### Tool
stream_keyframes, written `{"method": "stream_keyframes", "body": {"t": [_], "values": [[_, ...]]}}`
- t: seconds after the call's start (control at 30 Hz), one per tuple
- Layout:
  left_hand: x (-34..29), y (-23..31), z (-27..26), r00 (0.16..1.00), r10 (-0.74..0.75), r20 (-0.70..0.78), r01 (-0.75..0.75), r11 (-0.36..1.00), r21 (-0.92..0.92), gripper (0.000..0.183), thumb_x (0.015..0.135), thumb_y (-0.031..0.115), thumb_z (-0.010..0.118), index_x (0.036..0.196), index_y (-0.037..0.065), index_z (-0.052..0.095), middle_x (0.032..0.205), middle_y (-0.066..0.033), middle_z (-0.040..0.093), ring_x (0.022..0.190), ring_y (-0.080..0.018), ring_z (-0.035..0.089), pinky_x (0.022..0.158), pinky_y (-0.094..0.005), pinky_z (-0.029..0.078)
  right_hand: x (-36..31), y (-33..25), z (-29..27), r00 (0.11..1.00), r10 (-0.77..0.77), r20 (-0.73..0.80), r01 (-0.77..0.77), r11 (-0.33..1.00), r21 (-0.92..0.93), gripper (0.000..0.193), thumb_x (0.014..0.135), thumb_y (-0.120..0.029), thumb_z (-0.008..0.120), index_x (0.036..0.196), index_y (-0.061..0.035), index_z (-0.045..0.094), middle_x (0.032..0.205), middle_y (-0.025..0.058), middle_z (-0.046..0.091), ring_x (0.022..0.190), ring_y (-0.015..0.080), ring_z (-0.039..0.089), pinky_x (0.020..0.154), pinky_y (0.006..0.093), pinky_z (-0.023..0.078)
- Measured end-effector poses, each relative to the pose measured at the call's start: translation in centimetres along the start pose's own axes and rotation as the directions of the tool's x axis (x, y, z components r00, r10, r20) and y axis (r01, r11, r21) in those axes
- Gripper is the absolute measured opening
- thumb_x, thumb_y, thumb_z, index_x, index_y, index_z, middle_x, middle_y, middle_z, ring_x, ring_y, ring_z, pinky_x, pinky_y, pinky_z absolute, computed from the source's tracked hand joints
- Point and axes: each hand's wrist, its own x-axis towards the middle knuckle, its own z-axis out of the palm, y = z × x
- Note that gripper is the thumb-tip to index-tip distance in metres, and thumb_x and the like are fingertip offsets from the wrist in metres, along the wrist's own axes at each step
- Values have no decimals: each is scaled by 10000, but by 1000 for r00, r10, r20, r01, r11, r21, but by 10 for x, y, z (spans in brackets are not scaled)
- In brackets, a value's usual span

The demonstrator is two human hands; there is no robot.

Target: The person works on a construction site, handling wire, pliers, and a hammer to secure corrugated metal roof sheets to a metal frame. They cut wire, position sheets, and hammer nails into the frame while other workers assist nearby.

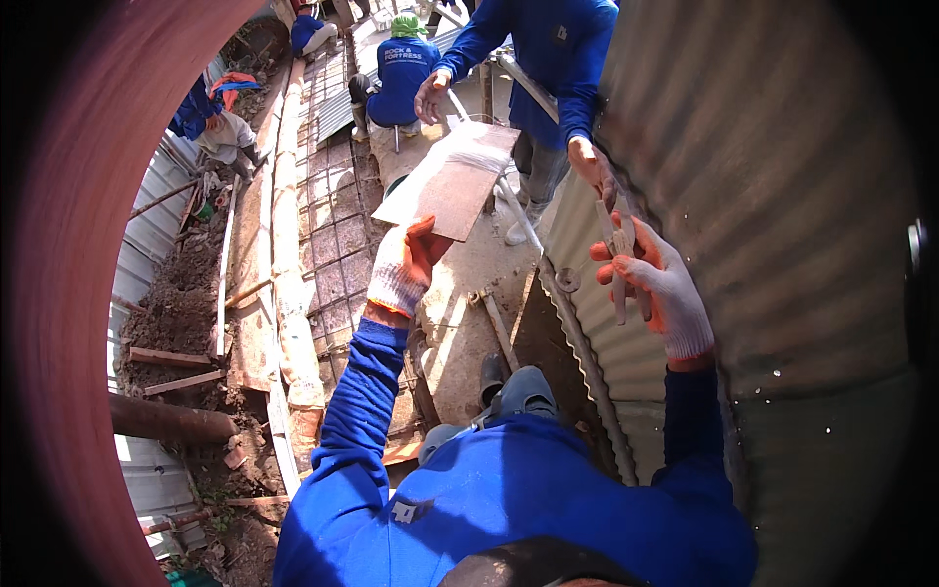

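Note:
My left hand (406, 262), in a white glove with an orange palm, grips the near edge of a flat brown board (474, 191). Whitish, shiny wrapping covers part of that board. In my right hand (665, 289), gloved the same way, thin flat wooden strips (618, 264) are held between fingers and thumb. A co-worker's bare hand (594, 168) is at the top of these strips; whether it touches them I cannot tell. Past the far edge of the board is the co-worker's other hand (432, 96), its fingers loosely bent.
A corrugated metal wall (763, 245) rises close on the right. Steel reinforcing mesh (337, 205) runs along a trench, beside a long timber (289, 264). A brown pipe (171, 419) and dirt lie left. Another person (401, 78) in a green head covering sits farther off.

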Motion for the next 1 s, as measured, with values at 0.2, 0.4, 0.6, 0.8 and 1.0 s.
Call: {"method": "stream_keyframes", "body": {"t": [0.2, 0.4, 0.6, 0.8, 1.0], "values": [[95, 24, 24, 996, 78, -51, -78, 997, -3, 386, 976, 47, 673, 1358, 27, 623, 1302, -142, 709, 1186, -299, 709, 1077, -485, 591, 136, -27, 0, 992, -84, 92, 82, 996, 18, 792, 920, -220, 739, 1595, 28, 405, 1239, 188, 709, 980, 204, 722, 883, 343, 599], [176, 55, 26, 994, -30, 109, 39, 996, -78, 292, 958, 21, 663, 1248, -14, 656, 1224, -153, 738, 1132, -264, 739, 966, -384, 643, 251, -58, -1, 989, -133, 70, 131, 991, 38, 612, 919, -246, 802, 1407, 13, 539, 1212, 182, 708, 984, 205, 748, 858, 360, 641], [238, 78, 19, 935, -43, 352, 50, 999, -11, 443, 1028, 127, 652, 1447, 13, 566, 1346, -143, 703, 1212, -259, 711, 1060, -422, 592, 325, -77, 0, 978, -205, -25, 205, 979, -3, 542, 962, -281, 796, 1360, 12, 574, 1183, 167, 723, 961, 190, 745, 820, 299, 627], [275, 98, -24, 858, -158, 489, 170, 985, 19, 596, 1104, 347, 608, 1582, 30, 444, 1360, -160, 681, 1176, -310, 714, 1026, -436, 601, 402, -117, -16, 946, -284, -157, 255, 950, -182, 552, 974, -290, 810, 1383, 22, 612, 1203, 200, 743, 997, 204, 753, 860, 277, 631], [314, 10, -205, 945, -318, -73, 326, 913, 246, 361, 1054, 301, 685, 1294, 32, 661, 1151, -105, 709, 1009, -251, 708, 869, -404, 611, 481, -116, -40, 843, -417, -340, 239, 856, -458, 709, 1011, -205, 770, 1609, -20, 436, 1104, 154, 745, 977, 189, 758, 874, 325, 643]]}}
